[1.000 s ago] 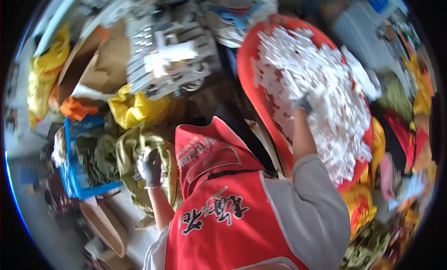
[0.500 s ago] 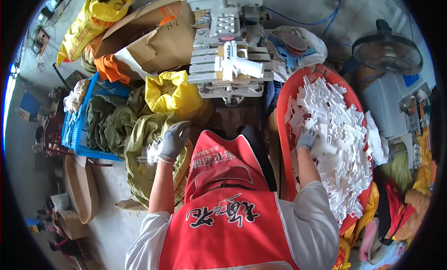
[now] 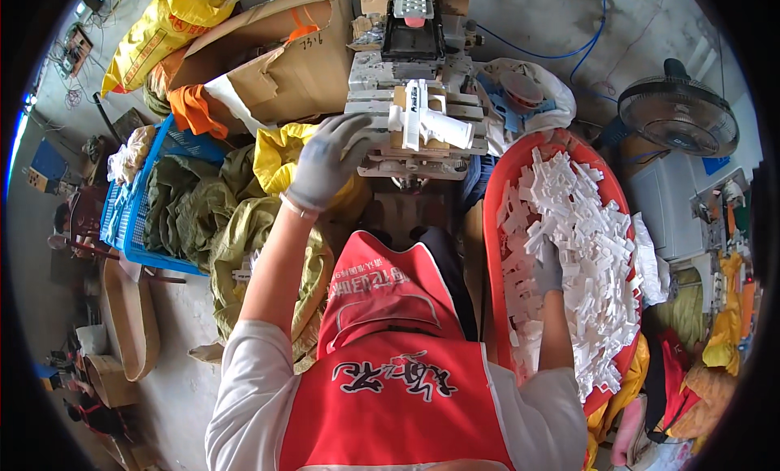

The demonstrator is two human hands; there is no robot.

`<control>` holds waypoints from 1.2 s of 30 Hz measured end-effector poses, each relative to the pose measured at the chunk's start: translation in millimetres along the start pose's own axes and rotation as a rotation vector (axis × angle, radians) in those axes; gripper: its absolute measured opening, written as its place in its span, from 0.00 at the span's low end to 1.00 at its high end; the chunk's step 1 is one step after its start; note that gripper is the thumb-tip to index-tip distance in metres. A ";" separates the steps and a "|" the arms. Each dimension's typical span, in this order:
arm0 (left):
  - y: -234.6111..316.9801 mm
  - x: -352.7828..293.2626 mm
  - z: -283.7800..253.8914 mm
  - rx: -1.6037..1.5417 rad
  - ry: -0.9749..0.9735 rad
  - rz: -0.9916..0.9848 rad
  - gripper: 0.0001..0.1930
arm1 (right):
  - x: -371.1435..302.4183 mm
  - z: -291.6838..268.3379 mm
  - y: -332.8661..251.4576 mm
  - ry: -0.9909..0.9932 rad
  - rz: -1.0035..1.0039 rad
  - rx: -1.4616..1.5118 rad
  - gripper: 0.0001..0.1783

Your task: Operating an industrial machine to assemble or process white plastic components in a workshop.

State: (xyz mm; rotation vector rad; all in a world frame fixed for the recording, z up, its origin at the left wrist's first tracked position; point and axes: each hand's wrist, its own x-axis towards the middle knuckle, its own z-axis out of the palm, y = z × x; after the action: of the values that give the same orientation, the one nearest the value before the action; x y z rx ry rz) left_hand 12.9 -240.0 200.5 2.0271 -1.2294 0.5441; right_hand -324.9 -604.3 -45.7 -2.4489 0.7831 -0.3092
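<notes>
My left hand (image 3: 327,164), in a grey glove, is raised with its fingers apart beside the left edge of a machine's slatted metal bed (image 3: 370,107). It holds nothing. On that bed lies a white plastic toy pistol piece (image 3: 414,120) with dark printing, just right of my fingertips. My right hand (image 3: 548,269), also gloved, is inside a red tub (image 3: 492,308) heaped with similar white plastic pieces (image 3: 589,308). Its fingers are closed on one white plastic piece (image 3: 535,240), which is partly covered by the fingers.
Behind the bed stands the machine's head with a pink pad (image 3: 415,21) above a dark tray. To the left are a yellow sack (image 3: 280,154), an olive sack (image 3: 244,251), a blue basket (image 3: 130,219) and a cardboard box (image 3: 276,81). A black fan (image 3: 676,109) stands at far right.
My left hand has moved up from the olive sack to the machine bed, opening out. My right hand has shifted slightly within the tub. The machine's head has drawn back, showing the dark tray.
</notes>
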 end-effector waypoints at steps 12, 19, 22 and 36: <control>-33.7 24.8 8.8 -0.307 0.109 -0.144 0.15 | 78.2 -94.5 -229.4 0.042 -0.462 0.705 0.27; -61.2 -97.6 -33.7 -0.036 0.271 -0.411 0.12 | 144.4 -61.8 -320.8 0.048 -0.899 0.108 0.24; -60.0 -152.0 -45.8 -0.013 0.248 -0.621 0.12 | 150.2 -58.2 -322.5 0.042 -0.967 -0.101 0.24; -129.8 -363.5 -69.4 0.083 0.015 -0.992 0.19 | 11.0 -77.0 -44.0 -0.079 0.079 -0.136 0.20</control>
State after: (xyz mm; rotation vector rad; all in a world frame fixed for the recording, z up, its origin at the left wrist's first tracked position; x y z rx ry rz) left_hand -40.1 68.0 -36.4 2.3645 -0.0862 0.1114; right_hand -323.8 -613.8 43.2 -2.5312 0.8903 -0.1318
